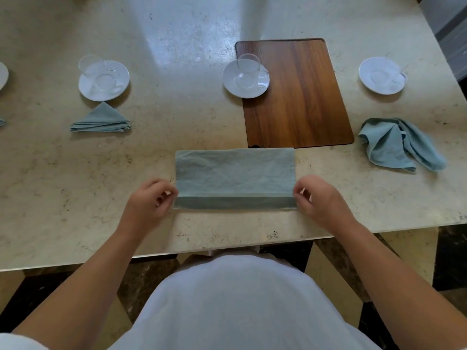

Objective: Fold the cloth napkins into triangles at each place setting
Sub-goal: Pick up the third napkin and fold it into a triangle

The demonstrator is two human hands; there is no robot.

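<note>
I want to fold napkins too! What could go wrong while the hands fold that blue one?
The top layer of the flat napkin stops short of the near edge, so the triangle may come out crooked. Both hands, left hand and right hand, pinch only the ends, so the middle might wrinkle.

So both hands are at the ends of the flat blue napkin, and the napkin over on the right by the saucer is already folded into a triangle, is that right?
Not quite. The right napkin lies crumpled, not folded; the head view shows it. The folded triangle is on the left. The left hand and right hand are at the flat napkin's ends.
</note>
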